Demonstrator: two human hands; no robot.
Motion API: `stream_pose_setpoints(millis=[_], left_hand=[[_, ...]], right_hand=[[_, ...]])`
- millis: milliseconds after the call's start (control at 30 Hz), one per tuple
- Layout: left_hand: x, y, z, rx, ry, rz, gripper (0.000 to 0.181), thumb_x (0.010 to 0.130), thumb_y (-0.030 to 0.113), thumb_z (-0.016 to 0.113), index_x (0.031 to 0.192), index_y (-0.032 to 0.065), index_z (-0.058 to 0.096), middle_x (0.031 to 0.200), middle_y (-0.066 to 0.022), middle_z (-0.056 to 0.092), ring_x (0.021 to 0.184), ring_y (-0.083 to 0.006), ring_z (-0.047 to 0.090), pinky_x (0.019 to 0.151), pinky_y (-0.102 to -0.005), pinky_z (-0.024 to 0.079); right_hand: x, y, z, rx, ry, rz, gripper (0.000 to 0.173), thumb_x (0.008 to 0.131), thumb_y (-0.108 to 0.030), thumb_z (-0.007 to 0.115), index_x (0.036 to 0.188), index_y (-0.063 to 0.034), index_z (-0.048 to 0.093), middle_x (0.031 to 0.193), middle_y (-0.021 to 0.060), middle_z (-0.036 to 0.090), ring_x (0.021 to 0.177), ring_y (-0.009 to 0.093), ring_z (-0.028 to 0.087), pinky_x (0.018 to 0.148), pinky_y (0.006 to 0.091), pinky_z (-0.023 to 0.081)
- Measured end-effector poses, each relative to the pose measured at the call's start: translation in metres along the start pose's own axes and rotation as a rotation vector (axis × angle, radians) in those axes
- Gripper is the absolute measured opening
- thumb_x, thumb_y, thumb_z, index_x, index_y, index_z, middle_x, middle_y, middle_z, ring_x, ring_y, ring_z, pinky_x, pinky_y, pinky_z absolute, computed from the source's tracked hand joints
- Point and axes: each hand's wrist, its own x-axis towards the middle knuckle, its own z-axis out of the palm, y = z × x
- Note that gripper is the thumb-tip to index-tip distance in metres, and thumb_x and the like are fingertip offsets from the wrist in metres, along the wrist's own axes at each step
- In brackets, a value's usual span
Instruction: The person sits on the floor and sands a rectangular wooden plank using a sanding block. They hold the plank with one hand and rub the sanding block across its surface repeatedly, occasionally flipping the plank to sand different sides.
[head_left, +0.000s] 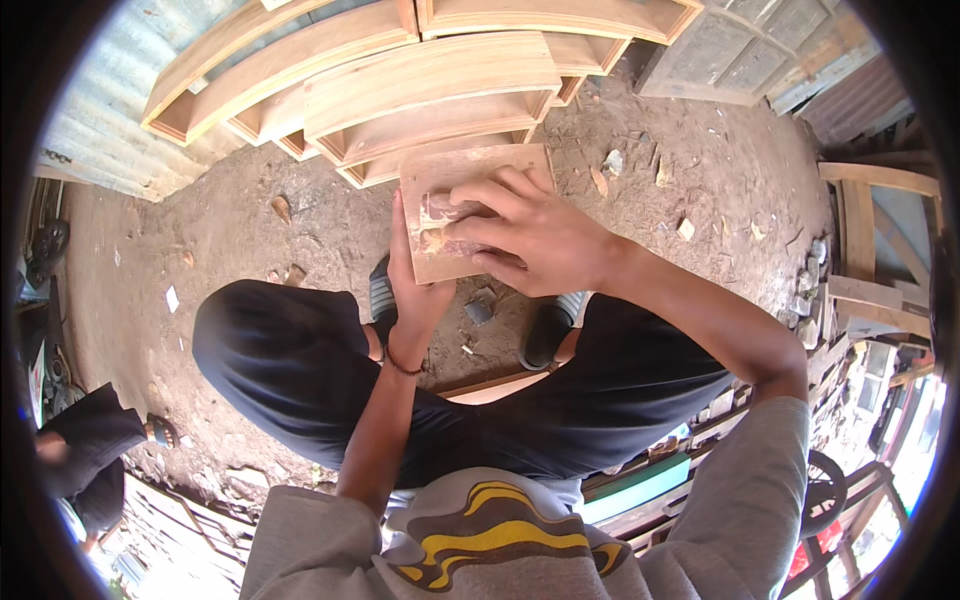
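A squarish light-brown wooden piece (480, 166) is held up in front of me, above the ground between my feet. Its depth is hard to judge from above. My left hand (420, 289) grips its left side and near corner, the thumb along the edge. Over its face my right hand (536, 232) curls its fingers onto a worn, reddish-brown sheet (436, 206), which looks like sandpaper, with a yellowish patch. The fingers and palm hide part of this sheet and the right side of the wood.
Several open wooden frames (435, 79) are stacked just ahead, close beyond the held piece. Stone and wood scraps, such as a chip (280, 210), litter the dirt floor (225, 232). Another person's leg (94, 442) shows at lower left. Timber frames (877, 232) stand at right.
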Motion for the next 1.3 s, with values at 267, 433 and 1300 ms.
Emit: stream_pose_setpoints(millis=[267,433,1300], left_hand=[[-0.003,-0.003,0.001,-0.029,-0.031,-0.074,0.08,0.086,-0.002,0.063,0.155,-0.0054,0.023,0.134,-0.0221,0.06,0.116,-0.0246,0.062,0.099,-0.0349,0.048],[-0.004,-0.003,-0.001,-0.032,-0.025,-0.067,0.078,0.086,-0.003,0.061,0.155,-0.0063,0.023,0.137,-0.0224,0.058,0.12,-0.0239,0.059,0.101,-0.0348,0.046],[-0.011,-0.007,-0.001,-0.067,-0.041,-0.118,0.075,0.087,-0.001,0.059,0.154,-0.006,0.025,0.143,-0.022,0.051,0.123,-0.0229,0.057,0.104,-0.0347,0.044]], right_hand=[[-0.007,0.004,-0.002,-0.078,0.023,0.053,0.039,0.085,-0.013,0.07,0.122,-0.0203,0.063,0.127,0.0026,0.052,0.118,0.024,0.049,0.102,0.0431,0.039],[-0.003,0.036,-0.017,-0.162,0.131,0.224,0.043,0.08,-0.01,0.071,0.12,-0.0223,0.064,0.129,0.0053,0.051,0.122,0.025,0.047,0.098,0.0443,0.038],[-0.013,0.034,-0.036,0.061,-0.131,0.055,0.042,0.089,-0.011,0.063,0.13,-0.0192,0.059,0.13,0.0061,0.057,0.125,0.03,0.049,0.106,0.0459,0.037]])
